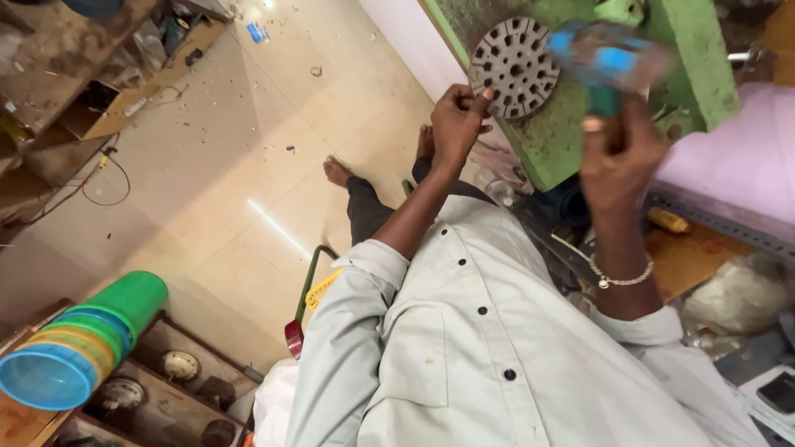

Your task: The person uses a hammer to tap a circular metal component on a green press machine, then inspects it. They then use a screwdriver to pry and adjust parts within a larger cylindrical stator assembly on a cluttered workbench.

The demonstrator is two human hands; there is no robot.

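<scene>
Work in hand centres on a round grey slotted metal disc (515, 66), a laminated core with a ring of cut-outs about a small middle hole. It is held upright against the face of a green-painted metal machine frame (555, 136), at the upper middle of the head view. The disc's lower left edge is pinched by the left hand (458, 122), whose grip is closed on the disc with the thumb laid across the rim. The right hand (619, 157) is raised just beside the disc, its grip closed round the handle of a blue-headed tool (609, 58). The tool is blurred, so its kind cannot be told with certainty; the head stands near the disc's right edge, and whether it touches cannot be told. A thin metal bracelet (623, 280) is worn on the right wrist.

As to progress, the disc is judged to be set in place against the frame and under work; the slots appear empty, with no winding or other filling seen in them. How much of the work on the disc is done cannot be read from this view.

Further out, a light grey buttoned shirt (464, 348) fills the lower frame, and bare feet rest on a pale tiled floor (207, 165) strewn with small debris. A stack of green and blue plastic cups (79, 348) lies on its side at the lower left, above wooden shelving.
</scene>
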